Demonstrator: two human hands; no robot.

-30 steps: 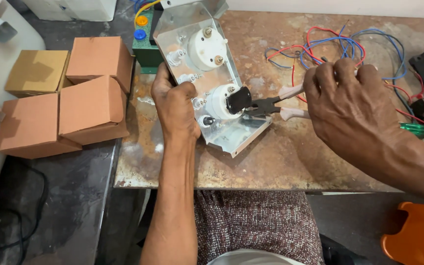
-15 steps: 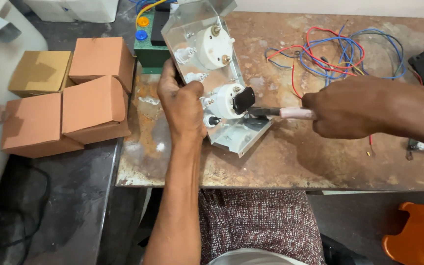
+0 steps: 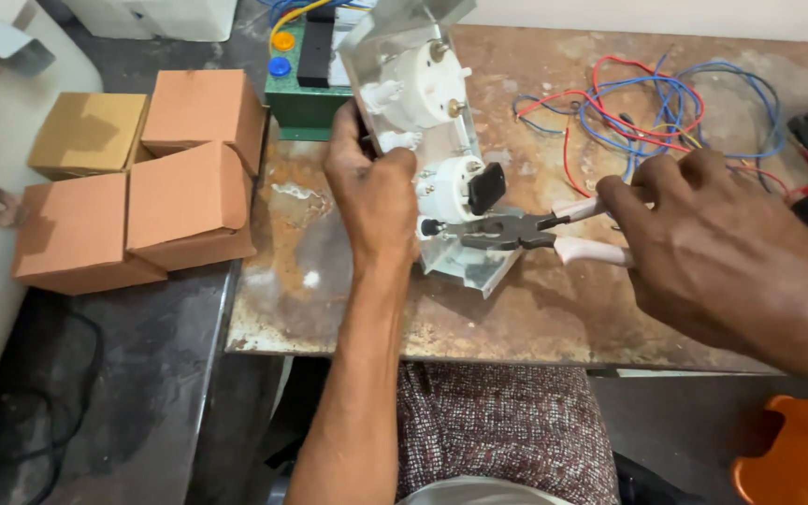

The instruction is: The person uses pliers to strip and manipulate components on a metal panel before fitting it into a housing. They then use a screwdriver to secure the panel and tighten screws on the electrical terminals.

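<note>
1. Since half a second ago, right hand (image 3: 703,243) has drawn closer, gripping pale-handled pliers (image 3: 526,231) whose nose meets the metal panel's (image 3: 423,140) lower white fitting.
2. Left hand (image 3: 371,192) clasps the panel, at nine o'clock of the pliers; cardboard boxes (image 3: 151,178) sit farther toward nine.

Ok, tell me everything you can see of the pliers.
The pliers are combination pliers with a dark metal head and pale pinkish-white handle sleeves. They lie nearly level over the rusty table, nose pointing left. The right hand grips the handles, which stand slightly spread. The nose meets a small dark fitting on the white round part of the metal panel, which the left hand steadies. Whether the nose bites is unclear.
</note>
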